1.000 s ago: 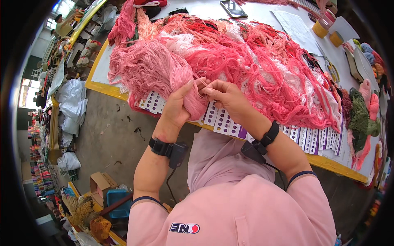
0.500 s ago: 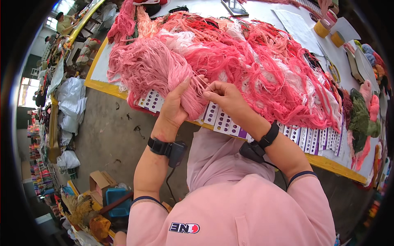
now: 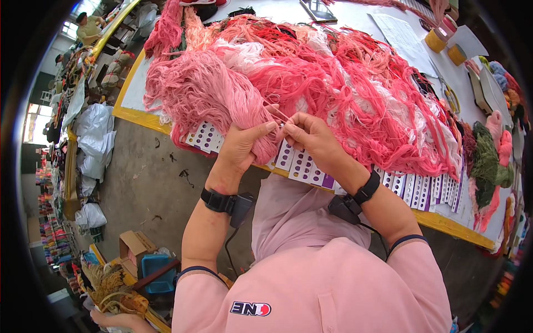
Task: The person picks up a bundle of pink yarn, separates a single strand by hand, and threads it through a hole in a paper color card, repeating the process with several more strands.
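Note:
A large skein of light pink thread lies over the left part of a heap of thread. My left hand is closed around its near end, the thumb lying across the strands. Close beside it, my right hand pinches a few thin strands drawn out from the skein, fingertips almost touching my left thumb. Under both hands, white cards with rows of holes line the table's near edge. The heap of coral, white and red thread spreads to the right of my hands.
The white table has a yellow-taped edge. Toward its far right are a phone, paper sheets, scissors and tape rolls. Green thread hangs at right. On the floor at left stand white bags and a blue bin.
My left thumb has swung right across the skein's end, and my right hand has turned, still pinching strands beside it. At lower left, a bare limb has come further into view.

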{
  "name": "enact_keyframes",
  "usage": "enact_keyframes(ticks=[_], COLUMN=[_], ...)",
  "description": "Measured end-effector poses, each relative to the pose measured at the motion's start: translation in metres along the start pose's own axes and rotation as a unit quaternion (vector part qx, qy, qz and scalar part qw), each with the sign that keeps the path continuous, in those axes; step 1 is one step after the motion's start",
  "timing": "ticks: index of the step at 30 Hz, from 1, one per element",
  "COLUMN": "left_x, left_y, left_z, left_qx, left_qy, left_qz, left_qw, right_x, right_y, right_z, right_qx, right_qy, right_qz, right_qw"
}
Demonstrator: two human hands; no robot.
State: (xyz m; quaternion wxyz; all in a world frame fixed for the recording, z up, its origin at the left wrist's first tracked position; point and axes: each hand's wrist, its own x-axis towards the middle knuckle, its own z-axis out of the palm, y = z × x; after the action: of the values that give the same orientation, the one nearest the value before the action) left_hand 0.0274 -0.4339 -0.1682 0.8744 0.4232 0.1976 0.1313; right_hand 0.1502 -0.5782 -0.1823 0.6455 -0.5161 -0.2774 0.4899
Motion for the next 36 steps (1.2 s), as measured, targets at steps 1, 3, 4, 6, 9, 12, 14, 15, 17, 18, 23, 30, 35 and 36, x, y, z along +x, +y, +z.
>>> enact_keyframes(ticks=[1, 3, 4, 6, 9, 12, 14, 15, 17, 18, 23, 30, 35, 36], left_x=[0.0005, -0.0005, -0.0008, -0.0002, -0.0014, -0.0017, -0.0012, -0.0016, -0.0016, -0.0009, 0.0003, 0.0019, -0.0006, -0.0003], left_y=[-0.0004, 0.0005, 0.0009, 0.0004, 0.0, 0.0002, 0.001, 0.0014, 0.0006, 0.0, -0.0001, -0.002, 0.0002, 0.0001], left_z=[0.0004, 0.0031, 0.0042, 0.002, 0.002, 0.0059, 0.009, 0.0099, 0.0081, 0.0058, 0.0043, 0.0053, 0.0065, 0.0049], left_qx=[-0.002, 0.002, 0.007, 0.006, 0.004, -0.002, -0.007, 0.005, 0.017, 0.009, 0.0, -0.009, -0.05, -0.064], left_qy=[0.005, 0.01, 0.014, 0.004, 0.008, 0.028, 0.034, 0.03, 0.027, 0.025, 0.007, 0.007, 0.057, 0.052], left_qz=[0.0, 0.001, 0.003, 0.004, 0.012, 0.02, 0.021, 0.021, 0.02, 0.02, 0.027, 0.018, 0.003, 0.0], left_qw=[1.0, 1.0, 1.0, 1.0, 1.0, 0.999, 0.999, 0.999, 0.999, 0.999, 1.0, 1.0, 0.997, 0.997], right_x=[0.0005, 0.0009, 0.0007, 0.0007, 0.0006, 0.0006, 0.0008, 0.0006, -0.0001, -0.0003, -0.0006, 0.002, 0.0002, -0.0004], right_y=[0.0006, 0.001, 0.0008, -0.0001, -0.0034, -0.0052, -0.0031, -0.0032, -0.0046, -0.0053, -0.0039, -0.0018, -0.0066, -0.0063], right_z=[-0.0003, -0.0009, -0.0014, -0.0015, 0.0013, 0.0056, 0.0039, 0.0041, 0.0047, 0.0051, 0.0026, 0.0056, 0.0065, 0.0056], right_qx=[0.033, 0.066, 0.071, 0.077, 0.029, -0.019, -0.007, -0.007, -0.023, -0.023, 0.029, 0.013, -0.005, -0.006], right_qy=[0.007, 0.014, 0.013, 0.013, 0.014, 0.013, 0.008, 0.007, 0.016, 0.015, 0.018, 0.043, 0.023, 0.023], right_qz=[-0.001, -0.001, 0.005, 0.012, 0.036, 0.031, 0.017, 0.018, 0.013, 0.013, 0.013, 0.048, 0.033, 0.032], right_qw=[0.999, 0.998, 0.997, 0.997, 0.999, 0.999, 1.0, 1.0, 1.0, 1.0, 0.999, 0.998, 0.999, 0.999])
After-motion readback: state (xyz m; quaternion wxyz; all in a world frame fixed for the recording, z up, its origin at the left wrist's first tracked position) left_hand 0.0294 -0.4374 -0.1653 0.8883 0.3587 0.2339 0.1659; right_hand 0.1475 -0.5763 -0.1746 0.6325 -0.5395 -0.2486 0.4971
